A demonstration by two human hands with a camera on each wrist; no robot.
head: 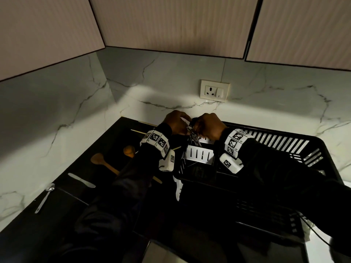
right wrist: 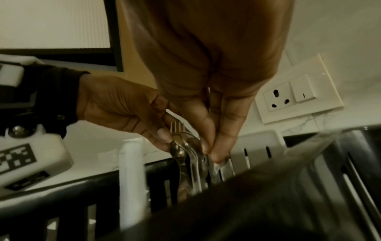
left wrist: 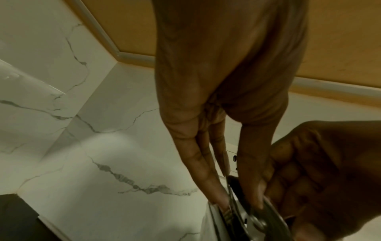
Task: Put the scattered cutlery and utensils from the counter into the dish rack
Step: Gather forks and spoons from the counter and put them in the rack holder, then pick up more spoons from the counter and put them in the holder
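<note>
Nearest on the dark counter [head: 79,188], a steel spoon [head: 45,196] and a flat steel butter knife [head: 81,180] are lying apart, left of the black slatted plastic dish rack [head: 284,149]. Beyond them two wooden spoons [head: 106,164] are resting, one partly hidden under the left sleeve. Farther back, thin pale sticks [head: 140,131] are lying near the wall.

Over the rack's white slotted cutlery holder [head: 199,154], both hands are meeting around a bunch of steel cutlery [right wrist: 185,151] standing in the holder, a fork and a spoon bowl showing at its top. The left hand [head: 175,121] is pinching the tops between thumb and straight fingers. The right hand [head: 209,125] is gripping the bunch with fingertips pressed together.

Behind, a cream wall socket [head: 214,91] is sitting on the marble wall.
</note>
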